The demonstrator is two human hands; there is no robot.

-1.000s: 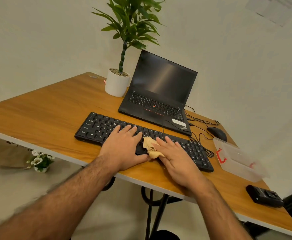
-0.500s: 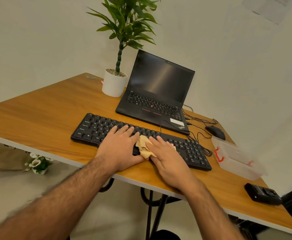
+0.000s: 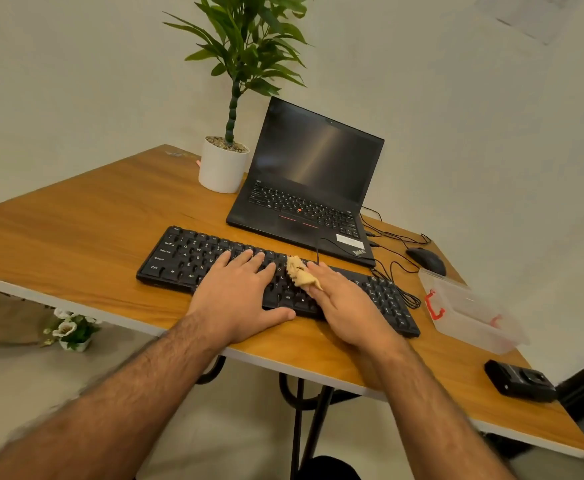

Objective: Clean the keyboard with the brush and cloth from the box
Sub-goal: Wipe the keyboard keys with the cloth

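The black keyboard (image 3: 186, 258) lies near the table's front edge. My left hand (image 3: 238, 292) rests flat on its middle keys, fingers spread and the thumb along the front edge. My right hand (image 3: 346, 303) lies just to the right, its fingers stretched over the keys. It holds a crumpled tan cloth (image 3: 299, 271) between thumb and forefinger, pressed onto the keys near the keyboard's far edge. The clear plastic box (image 3: 470, 310) with red latches stands open to the right of the keyboard. No brush is in sight.
An open black laptop (image 3: 304, 188) stands behind the keyboard, with a white potted plant (image 3: 223, 168) to its left. Cables and a black mouse (image 3: 425, 259) lie at the right. A small black device (image 3: 521, 381) sits near the front right corner of the wooden table (image 3: 76, 230).
My right hand has slid the cloth away from me across the keys, toward the keyboard's far edge. My left hand has stayed flat on the keyboard.
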